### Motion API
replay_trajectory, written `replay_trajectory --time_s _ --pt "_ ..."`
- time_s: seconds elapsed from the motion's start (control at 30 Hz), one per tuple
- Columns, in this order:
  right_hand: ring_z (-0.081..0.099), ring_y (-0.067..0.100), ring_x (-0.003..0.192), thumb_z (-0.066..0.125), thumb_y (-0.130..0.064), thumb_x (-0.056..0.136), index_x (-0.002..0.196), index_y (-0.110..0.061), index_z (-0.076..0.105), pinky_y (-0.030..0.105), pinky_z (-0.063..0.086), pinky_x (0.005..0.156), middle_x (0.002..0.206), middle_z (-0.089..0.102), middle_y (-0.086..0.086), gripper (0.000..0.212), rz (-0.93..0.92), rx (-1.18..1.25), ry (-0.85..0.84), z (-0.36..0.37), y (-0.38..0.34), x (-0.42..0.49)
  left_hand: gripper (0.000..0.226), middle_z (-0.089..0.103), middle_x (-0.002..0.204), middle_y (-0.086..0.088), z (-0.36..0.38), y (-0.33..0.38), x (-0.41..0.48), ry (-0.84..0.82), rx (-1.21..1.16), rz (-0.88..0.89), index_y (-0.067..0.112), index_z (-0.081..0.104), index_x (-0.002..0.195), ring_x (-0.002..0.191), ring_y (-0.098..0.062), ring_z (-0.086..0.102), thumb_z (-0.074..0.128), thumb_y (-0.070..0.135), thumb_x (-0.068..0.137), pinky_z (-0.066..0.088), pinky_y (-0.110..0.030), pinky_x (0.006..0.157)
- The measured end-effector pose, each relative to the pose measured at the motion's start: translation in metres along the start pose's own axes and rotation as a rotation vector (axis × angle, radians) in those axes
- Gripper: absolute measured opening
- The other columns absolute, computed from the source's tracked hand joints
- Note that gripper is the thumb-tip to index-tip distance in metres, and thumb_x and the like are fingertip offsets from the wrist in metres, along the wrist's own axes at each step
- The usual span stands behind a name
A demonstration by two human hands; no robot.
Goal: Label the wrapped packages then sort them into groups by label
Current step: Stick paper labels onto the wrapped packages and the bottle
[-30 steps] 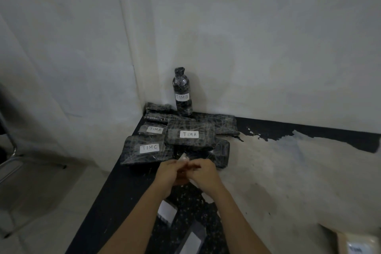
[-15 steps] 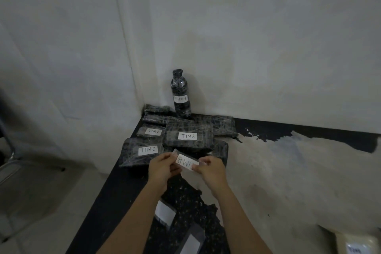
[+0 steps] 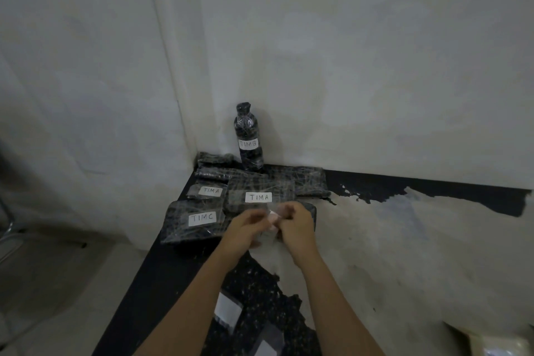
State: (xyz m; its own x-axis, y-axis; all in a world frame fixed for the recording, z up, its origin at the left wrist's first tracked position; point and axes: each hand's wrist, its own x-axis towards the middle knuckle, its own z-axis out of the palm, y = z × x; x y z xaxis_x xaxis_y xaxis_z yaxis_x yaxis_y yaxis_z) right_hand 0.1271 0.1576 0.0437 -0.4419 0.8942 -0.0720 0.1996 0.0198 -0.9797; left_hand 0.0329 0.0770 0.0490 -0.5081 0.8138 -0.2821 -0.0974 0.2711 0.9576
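Both forearms are reaching forward over the black, paint-worn tabletop (image 3: 404, 240), converging so the hands are meeting just in front of the packages. The left hand (image 3: 245, 228) is lying knuckles-up with fingers curled inward; it is blurred, so the exact finger placement is hard to tell. The right hand (image 3: 297, 225) is also curling its fingers, and the two are pinching a small white paper label (image 3: 273, 218) between them, held above the table.

Just beyond the hands, a flat dark plastic-wrapped package marked TIMC (image 3: 196, 221) is lying at the left edge, touching a larger wrapped package marked TIMA (image 3: 260, 196) and a smaller wrapped packet marked TIMA (image 3: 208, 191). A wrapped dark bottle marked TIMB (image 3: 248, 139) is standing upright in the corner against the wall.
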Motion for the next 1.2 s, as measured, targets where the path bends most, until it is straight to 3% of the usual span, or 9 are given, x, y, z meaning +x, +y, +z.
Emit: replay_trajectory --time_s 0.13,0.37,0.47,0.63,0.7,0.77,0.87,1.03,1.2 --pt "0.065 0.020 0.090 0.068 -0.006 0.083 0.087 -0.018 0.057 0.031 0.058 0.071 0.097 0.064 0.005 0.016 0.134 0.169 0.022 -0.009 0.001 0.007 0.009 0.066 0.094 -0.010 0.001 0.002 0.002 -0.058 0.043 -0.022 0.010 0.069 0.093 0.083 -0.020 0.063 0.064 0.007 0.086 0.057 -0.028 0.067" --pt "0.060 0.017 0.069 0.063 -0.009 0.087 0.075 -0.015 0.065 0.028 0.051 0.059 0.075 0.067 0.006 0.014 0.148 0.204 0.097 -0.032 -0.007 0.034 0.019 0.065 0.095 -0.010 -0.001 0.031 0.028 -0.025 0.090 -0.046 0.008 0.066 0.102 0.074 -0.018 0.064 0.059 0.001 0.086 0.057 -0.023 0.056" --pt "0.061 0.017 0.067 0.063 -0.008 0.088 0.076 -0.015 0.068 0.032 0.054 0.066 0.075 0.067 0.006 0.014 0.124 0.207 0.146 -0.040 -0.009 0.056 0.018 0.065 0.092 -0.013 0.004 0.044 0.049 0.068 -0.001 -0.056 0.001 0.066 0.101 0.069 -0.021 0.064 0.058 -0.005 0.085 0.057 -0.023 0.055" --pt "0.062 0.020 0.072 0.062 -0.007 0.088 0.086 -0.010 0.071 0.042 0.057 0.080 0.075 0.066 0.006 0.009 0.073 0.112 0.179 -0.053 -0.013 0.106 0.015 0.066 0.083 -0.014 0.019 0.067 0.093 0.201 -0.019 -0.018 0.005 0.063 0.076 0.063 -0.021 0.064 0.058 -0.007 0.086 0.059 -0.022 0.056" --pt "0.060 0.019 0.074 0.062 -0.009 0.088 0.089 -0.005 0.071 0.038 0.054 0.078 0.078 0.066 0.007 0.010 0.059 0.046 0.247 -0.057 -0.013 0.128 0.018 0.068 0.086 -0.019 0.028 0.071 0.118 0.272 0.032 -0.012 0.007 0.063 0.071 0.065 -0.027 0.067 0.059 -0.005 0.085 0.061 -0.033 0.065" --pt "0.057 0.017 0.076 0.059 -0.011 0.090 0.095 0.000 0.070 0.031 0.048 0.072 0.082 0.065 0.008 0.016 0.065 0.008 0.287 -0.060 -0.011 0.148 0.014 0.071 0.089 -0.020 0.036 0.069 0.146 0.348 0.205 0.031 0.008 0.068 0.072 0.076 -0.033 0.069 0.063 0.003 0.083 0.059 -0.039 0.077" --pt "0.054 0.018 0.079 0.055 -0.013 0.094 0.099 0.004 0.068 0.024 0.038 0.071 0.086 0.063 0.009 0.022 0.088 -0.140 0.302 -0.059 0.005 0.175 0.016 0.072 0.096 -0.012 0.045 0.063 0.179 0.389 0.585 0.094 0.006 0.073 0.087 0.090 -0.027 0.066 0.064 0.020 0.085 0.053 -0.031 0.083" --pt "0.058 0.032 0.100 0.050 -0.023 0.095 0.104 -0.015 0.068 0.039 0.048 0.086 0.105 0.068 0.013 0.022 0.213 -0.522 0.292 -0.048 0.041 0.197 0.023 0.065 0.113 -0.010 0.049 0.053 0.214 0.298 1.105 -0.017 0.014 0.068 0.104 0.117 -0.031 0.047 0.058 0.029 0.089 0.040 -0.048 0.101" --pt "0.046 0.030 0.114 0.042 -0.025 0.098 0.113 -0.020 0.062 0.041 0.034 0.094 0.117 0.061 0.009 0.025 0.278 -0.795 0.214 -0.040 0.053 0.207 0.022 0.060 0.121 -0.012 0.058 0.046 0.233 0.224 1.314 -0.073 0.010 0.063 0.108 0.121 -0.030 0.044 0.053 0.019 0.090 0.035 -0.045 0.101"
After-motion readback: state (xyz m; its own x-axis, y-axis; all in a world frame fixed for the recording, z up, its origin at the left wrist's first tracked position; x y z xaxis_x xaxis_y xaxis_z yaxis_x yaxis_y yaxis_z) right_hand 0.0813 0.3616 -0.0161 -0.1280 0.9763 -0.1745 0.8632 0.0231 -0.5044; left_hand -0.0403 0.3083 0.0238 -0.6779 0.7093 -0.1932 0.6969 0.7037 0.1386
